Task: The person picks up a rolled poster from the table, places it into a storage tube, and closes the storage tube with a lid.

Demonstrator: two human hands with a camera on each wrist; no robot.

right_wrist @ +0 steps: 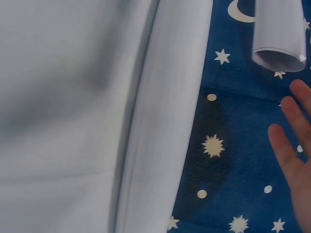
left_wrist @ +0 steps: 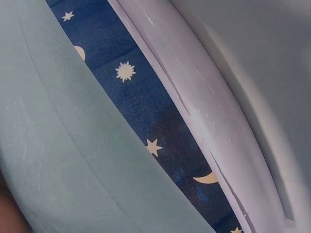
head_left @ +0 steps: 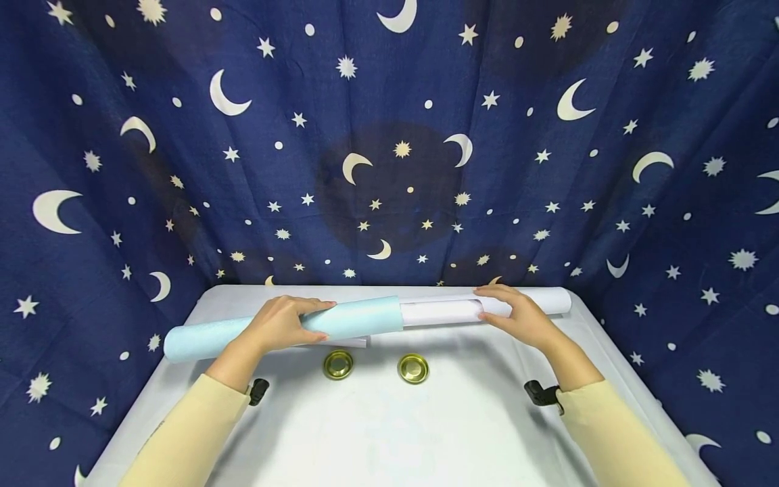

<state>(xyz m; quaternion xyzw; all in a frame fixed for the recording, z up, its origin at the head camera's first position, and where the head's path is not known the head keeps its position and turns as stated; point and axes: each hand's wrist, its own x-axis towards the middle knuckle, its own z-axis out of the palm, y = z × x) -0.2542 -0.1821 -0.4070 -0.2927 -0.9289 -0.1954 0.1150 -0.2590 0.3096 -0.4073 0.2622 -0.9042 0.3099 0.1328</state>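
Observation:
My left hand (head_left: 281,323) grips a light blue roll (head_left: 359,318) from above, thumb on the near side and fingers over the far side. In the left wrist view this blue roll (left_wrist: 58,126) fills the left part. From its right end sticks out a white paper tube (head_left: 441,312). Near that tube's right end is my right hand (head_left: 520,316), with thumb and fingers apart. The right wrist view shows the tube's hollow end (right_wrist: 279,58) just beyond the spread fingers of the right hand (right_wrist: 296,150), with a gap between them.
A white roll (head_left: 550,299) lies along the back of the table (head_left: 377,433). A thinner white piece (head_left: 349,343) shows below the blue roll. Two round gold dishes (head_left: 338,364) stand in front. Behind hangs a dark blue curtain (head_left: 389,169) with moons and stars.

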